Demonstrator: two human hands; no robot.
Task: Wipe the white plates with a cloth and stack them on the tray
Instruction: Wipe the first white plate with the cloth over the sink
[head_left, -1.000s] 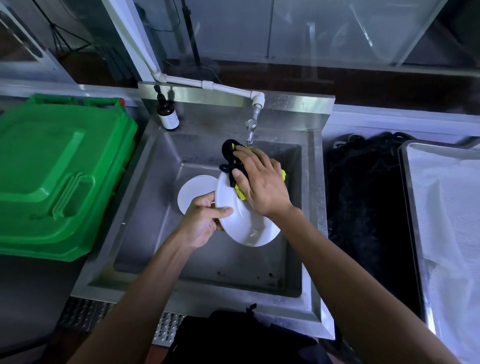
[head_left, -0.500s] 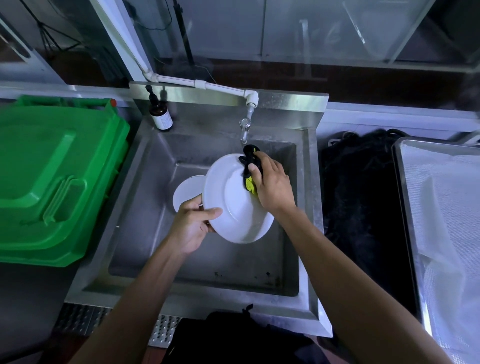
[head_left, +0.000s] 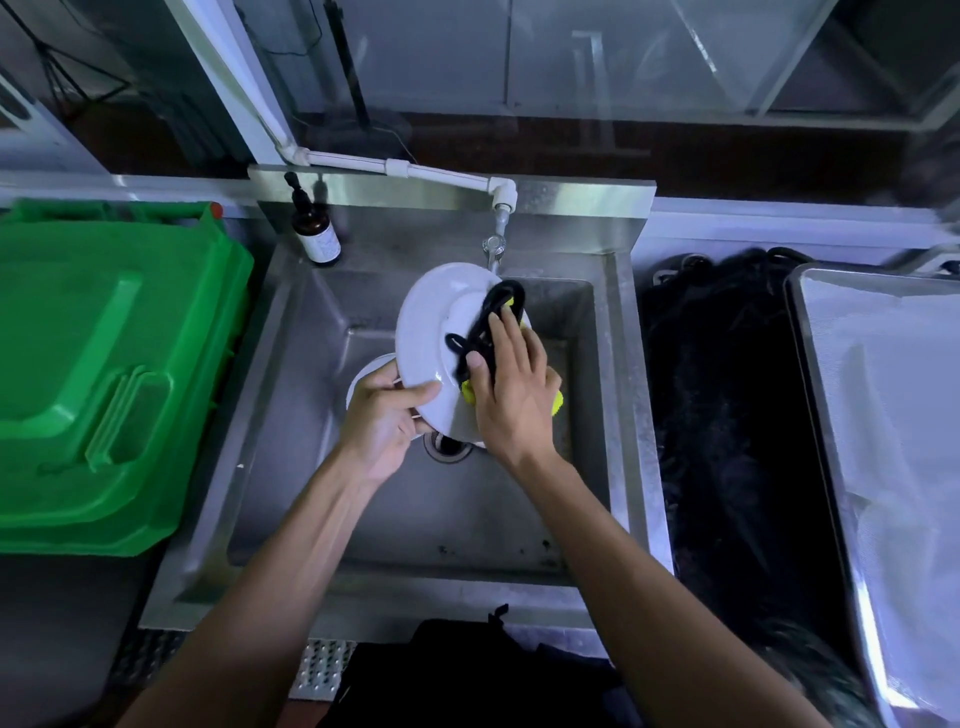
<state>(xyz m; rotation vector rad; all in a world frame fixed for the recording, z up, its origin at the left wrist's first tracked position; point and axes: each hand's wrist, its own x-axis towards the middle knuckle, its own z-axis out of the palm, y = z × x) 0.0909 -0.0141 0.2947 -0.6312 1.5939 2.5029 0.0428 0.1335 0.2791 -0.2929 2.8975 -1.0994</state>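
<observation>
Steel sink (head_left: 291, 364) flanked by a green bin lid (head_left: 104, 374) on one side and a cloth-lined tray (head_left: 810, 364) on the other. A white plate (head_left: 426, 332), tilted on edge above the basin, is gripped at its lower rim by the left hand (head_left: 382, 421), fingers curled round it. The right hand (head_left: 514, 395), fingers extended and together, presses a yellow-and-black cloth (head_left: 485, 332) against the plate's face. A second plate (head_left: 363, 374) lies partly hidden beneath.

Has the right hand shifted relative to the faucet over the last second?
Yes. The right hand with the cloth has slid from the plate's far edge, just under the faucet, down across the plate's face toward the sink drain.
</observation>
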